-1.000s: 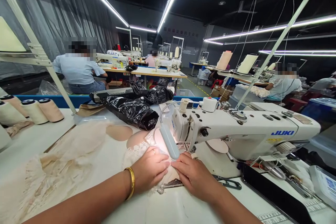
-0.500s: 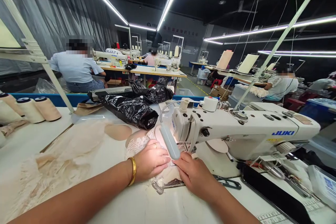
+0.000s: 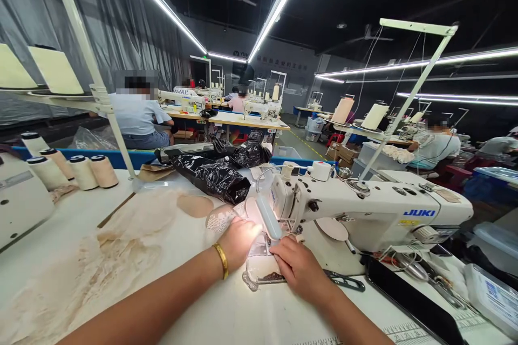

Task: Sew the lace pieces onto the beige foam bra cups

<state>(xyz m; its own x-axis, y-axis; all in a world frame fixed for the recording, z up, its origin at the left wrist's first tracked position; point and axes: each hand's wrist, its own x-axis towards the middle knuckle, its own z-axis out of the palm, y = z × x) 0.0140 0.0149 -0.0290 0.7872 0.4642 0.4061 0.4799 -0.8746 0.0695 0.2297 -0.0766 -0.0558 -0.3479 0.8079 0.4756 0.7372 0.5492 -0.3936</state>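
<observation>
A white JUKI sewing machine (image 3: 376, 210) stands in front of me, its lamp (image 3: 267, 218) shining on the needle area. My left hand (image 3: 240, 242), with a gold bangle at the wrist, has its fingers curled closed on pale lace fabric (image 3: 220, 218) left of the needle. Glare washes out its fingertips. Just right of and below the lamp, my right hand (image 3: 297, 265) rests at the machine bed with fingers bent together. What lies beneath those fingers is hidden. A beige cut piece (image 3: 195, 206) lies left of the lace.
Sheer beige fabric (image 3: 125, 253) spreads over the table at left, near several thread cones (image 3: 83, 172). Behind the work lies a black plastic bag (image 3: 214, 178). At right are scissors (image 3: 343, 280), a black phone-like slab (image 3: 413, 302) and a clear box (image 3: 496, 302). Other people sit at machines beyond.
My left hand has gone from lying flatter over the lace to curled fingers, slightly up and away from my right hand. My right hand stays by the needle area. The view has shifted.
</observation>
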